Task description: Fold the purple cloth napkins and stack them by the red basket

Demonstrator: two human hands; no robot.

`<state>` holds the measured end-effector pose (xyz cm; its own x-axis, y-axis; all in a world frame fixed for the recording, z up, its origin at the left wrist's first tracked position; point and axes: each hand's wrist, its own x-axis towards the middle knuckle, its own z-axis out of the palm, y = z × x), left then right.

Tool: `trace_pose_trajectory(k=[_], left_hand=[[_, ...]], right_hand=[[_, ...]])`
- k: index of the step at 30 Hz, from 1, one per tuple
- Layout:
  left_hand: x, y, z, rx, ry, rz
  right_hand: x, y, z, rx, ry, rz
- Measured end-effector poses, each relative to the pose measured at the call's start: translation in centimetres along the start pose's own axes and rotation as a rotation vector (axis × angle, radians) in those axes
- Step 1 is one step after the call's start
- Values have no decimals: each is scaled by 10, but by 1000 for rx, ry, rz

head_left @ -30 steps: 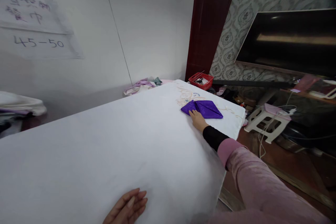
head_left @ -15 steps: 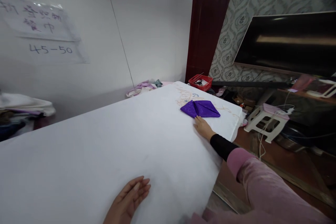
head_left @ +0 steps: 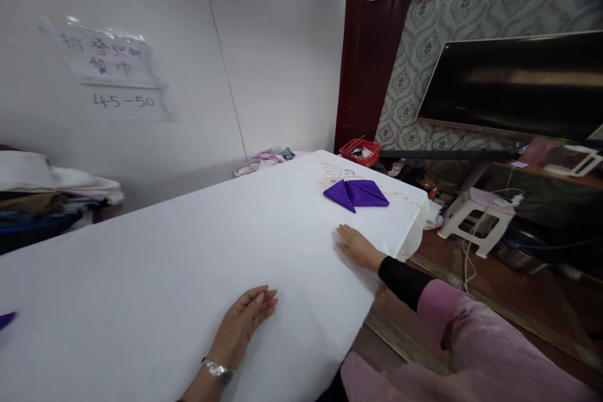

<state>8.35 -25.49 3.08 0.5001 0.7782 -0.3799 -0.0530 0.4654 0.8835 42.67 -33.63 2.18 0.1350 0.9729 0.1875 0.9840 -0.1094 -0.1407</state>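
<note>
A folded purple napkin (head_left: 370, 193) lies at the far right of the white-covered table (head_left: 188, 251), a dark slit between its two halves. Just short of it, my right hand (head_left: 358, 246) rests palm down near the cloth, fingers stretched out and apart from the napkin. My left hand (head_left: 245, 320), a silver watch at its wrist, is over the middle of the table with loosely curved fingers and nothing in them. At the left edge of view, the tip of another purple cloth (head_left: 6, 320) shows; the rest is cut off.
A red basket (head_left: 360, 153) with scissors stands beyond the table's far end. Crumpled cloths (head_left: 264, 161) lie along the wall, and stacked fabric (head_left: 56, 185) sits at the left. A white stool (head_left: 485, 217) with a cable stands on the floor at right.
My right hand has let go of the napkin's near edge and drawn back toward me. My left hand has moved forward over the table. The purple tip at left has come into view.
</note>
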Motion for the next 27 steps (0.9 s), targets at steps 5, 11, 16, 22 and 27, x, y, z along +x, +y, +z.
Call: trace_pose_trajectory(k=[5,11,16,22,27], left_hand=[[-7,-12,9,335,-49,225],[-20,-4,-3,775,-51,419],[-25,13,-43,935,186,498],[-47,16,-106,958,623,436],[-69,19,-158,952,944,303]], right_hand=[[-1,-74,-3,187,-116,-245],[10,-156,-2,275,-187,-559],[21,-191,7,303,-230,-690],[20,-226,32,333,-270,-740],[14,-230,63,351,-130,-735]])
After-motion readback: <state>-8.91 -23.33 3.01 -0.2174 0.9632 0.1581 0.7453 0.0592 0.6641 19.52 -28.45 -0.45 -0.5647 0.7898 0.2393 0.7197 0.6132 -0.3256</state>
